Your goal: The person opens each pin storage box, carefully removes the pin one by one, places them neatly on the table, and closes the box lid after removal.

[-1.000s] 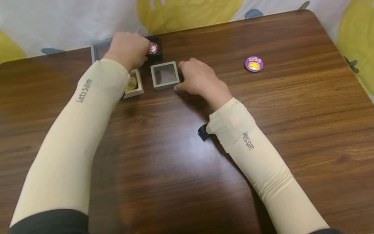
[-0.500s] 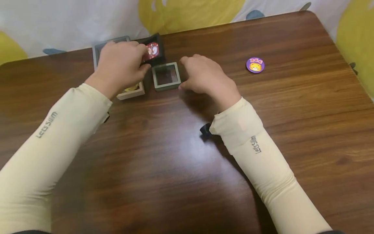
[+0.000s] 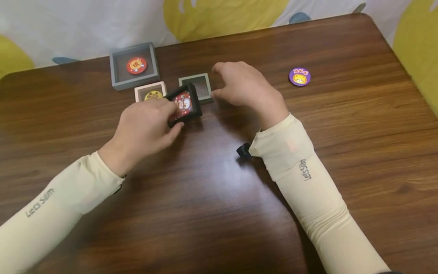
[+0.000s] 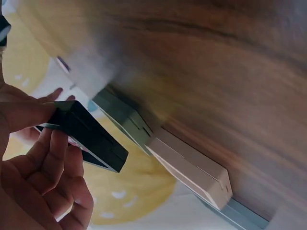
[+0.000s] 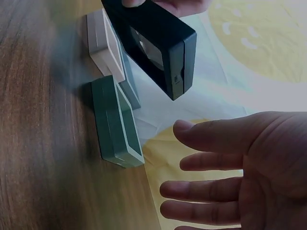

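Note:
My left hand pinches a small black display frame with a red round disc inside, thumb on the near edge. The frame is tilted and off the table; in the left wrist view its dark side shows between thumb and fingers. Partly behind it lies a green frame. My right hand hovers just right of that green frame; in the right wrist view its fingers are extended with nothing in them. A pale pink frame with a gold disc is partly covered by my left hand.
At the back left stands a larger grey frame holding a red and yellow disc. A purple disc with a yellow animal lies on the wooden table at the right. A patterned cloth hangs behind.
My left hand has lifted the black frame from the back row and brought it toward me and slightly right. The grey frame's disc is now uncovered. My right hand has shifted slightly right.

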`<state>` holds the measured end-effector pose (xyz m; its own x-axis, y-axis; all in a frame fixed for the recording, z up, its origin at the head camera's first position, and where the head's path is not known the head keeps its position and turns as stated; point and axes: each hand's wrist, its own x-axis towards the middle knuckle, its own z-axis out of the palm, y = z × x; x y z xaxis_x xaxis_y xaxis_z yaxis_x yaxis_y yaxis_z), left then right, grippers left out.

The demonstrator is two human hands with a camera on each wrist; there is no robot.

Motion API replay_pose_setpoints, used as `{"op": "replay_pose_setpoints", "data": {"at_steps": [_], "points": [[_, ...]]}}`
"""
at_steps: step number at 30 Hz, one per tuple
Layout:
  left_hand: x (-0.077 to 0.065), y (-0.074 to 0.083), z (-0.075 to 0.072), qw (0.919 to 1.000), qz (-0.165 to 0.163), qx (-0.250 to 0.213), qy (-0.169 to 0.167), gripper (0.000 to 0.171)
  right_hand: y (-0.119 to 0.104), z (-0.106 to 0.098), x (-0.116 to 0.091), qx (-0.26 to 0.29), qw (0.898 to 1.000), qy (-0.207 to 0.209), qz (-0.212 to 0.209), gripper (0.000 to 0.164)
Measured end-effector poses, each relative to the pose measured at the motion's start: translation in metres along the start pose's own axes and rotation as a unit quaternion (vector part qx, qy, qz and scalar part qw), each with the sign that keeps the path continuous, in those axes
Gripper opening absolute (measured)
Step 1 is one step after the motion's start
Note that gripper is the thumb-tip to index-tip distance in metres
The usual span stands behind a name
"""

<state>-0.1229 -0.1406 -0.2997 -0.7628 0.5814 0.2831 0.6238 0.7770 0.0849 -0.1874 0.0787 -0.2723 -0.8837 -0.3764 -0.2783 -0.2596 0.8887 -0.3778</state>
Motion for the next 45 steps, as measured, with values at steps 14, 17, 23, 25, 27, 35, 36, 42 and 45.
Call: {"op": "replay_pose_setpoints", "data": {"at_steps": [14, 17, 23, 25, 27, 35, 36, 42, 45], "points": [[0.009, -0.002, -0.001, 0.9996, -0.017, -0.014, 0.020, 0.014, -0.002, 0.005, 0.001, 0.074, 0.995, 0.027, -0.054, 0.022], [0.012, -0.001, 0.000, 0.9991, -0.019, -0.020, 0.032, 0.015, -0.002, 0.006, 0.003, 0.102, 0.993, 0.023, -0.059, 0.025], [0.019, 0.006, 0.005, 0.9982, -0.021, -0.039, 0.040, 0.016, 0.001, 0.007, 0.006, 0.219, 0.974, 0.003, -0.060, 0.030], [0.021, 0.008, 0.007, 0.9976, -0.026, -0.051, 0.041, 0.016, 0.002, 0.007, 0.006, 0.253, 0.966, 0.004, -0.058, 0.030], [0.022, 0.010, 0.008, 0.9962, -0.033, -0.070, 0.042, 0.015, 0.002, 0.007, 0.006, 0.275, 0.960, 0.010, -0.058, 0.030], [0.029, 0.017, 0.016, 0.9884, -0.054, -0.132, 0.051, 0.016, -0.001, 0.008, 0.005, 0.342, 0.938, 0.011, -0.049, 0.030], [0.031, 0.018, 0.017, 0.9873, -0.058, -0.139, 0.051, 0.016, -0.001, 0.007, 0.005, 0.354, 0.934, 0.011, -0.044, 0.029], [0.043, 0.022, 0.016, 0.9803, -0.086, -0.176, 0.024, 0.021, -0.002, 0.005, 0.003, 0.403, 0.915, 0.017, -0.025, 0.028], [0.049, 0.019, 0.010, 0.9715, -0.105, -0.212, -0.019, 0.020, -0.001, 0.005, 0.002, 0.405, 0.913, 0.026, -0.028, 0.027]]}}
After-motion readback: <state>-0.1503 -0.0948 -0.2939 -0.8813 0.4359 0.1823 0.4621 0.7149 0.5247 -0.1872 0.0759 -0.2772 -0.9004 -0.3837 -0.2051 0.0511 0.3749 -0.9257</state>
